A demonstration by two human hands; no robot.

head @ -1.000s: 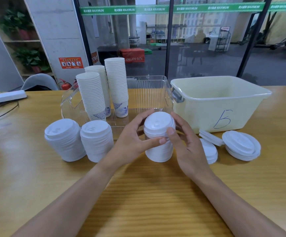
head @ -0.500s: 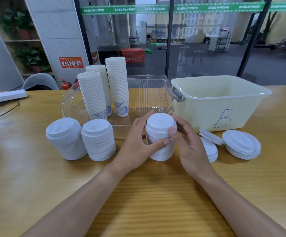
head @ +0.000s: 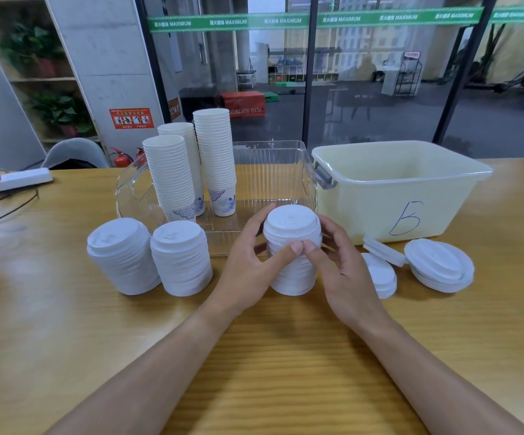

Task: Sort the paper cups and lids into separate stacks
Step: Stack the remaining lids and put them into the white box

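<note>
Table (head: 66, 340): cup stacks (head: 191, 171) stood in clear tray (head: 273, 183). Lid stack (head: 292, 255) at centre, gripped by left hand (head: 248, 265) and right hand (head: 342, 271); since a second ago top lid settled lower, stack nearly squared. Loose lids (head: 436, 265) remained right.

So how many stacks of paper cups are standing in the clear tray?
3, all at the clear tray's left end: front-left stack, back-middle stack partly hidden, right stack.
</note>
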